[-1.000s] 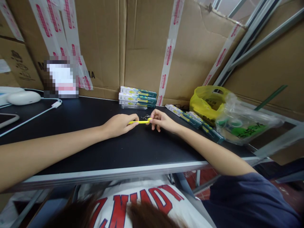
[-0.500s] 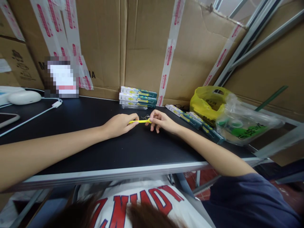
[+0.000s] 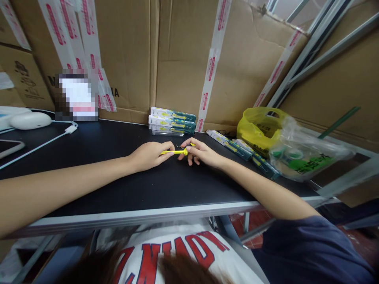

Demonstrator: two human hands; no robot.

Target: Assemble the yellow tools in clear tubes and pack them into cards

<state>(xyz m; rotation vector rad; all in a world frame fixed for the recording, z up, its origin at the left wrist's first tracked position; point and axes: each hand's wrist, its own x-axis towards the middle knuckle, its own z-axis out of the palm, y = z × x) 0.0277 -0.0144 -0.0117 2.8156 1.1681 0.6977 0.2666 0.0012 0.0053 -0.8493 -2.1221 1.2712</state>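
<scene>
A thin yellow stick-like tool [image 3: 175,151] lies level just above the black table [image 3: 124,185], held at both ends. My left hand [image 3: 149,154] pinches its left end. My right hand [image 3: 199,152] has its fingers curled round the right end, where a small metal hook or ring sits. Both hands rest near the table's middle, a little in front of a stack of boxed items [image 3: 172,120] in green and white packaging.
More such boxes [image 3: 237,149] lie to the right beside a yellow plastic bag [image 3: 260,128] and a clear bag [image 3: 304,156]. A white device [image 3: 26,120] with a cable [image 3: 44,144] sits far left. Taped cardboard [image 3: 183,55] walls the back.
My right hand has slid slightly left along the tool's right end and its fingers have shifted. My left hand has stayed in place.
</scene>
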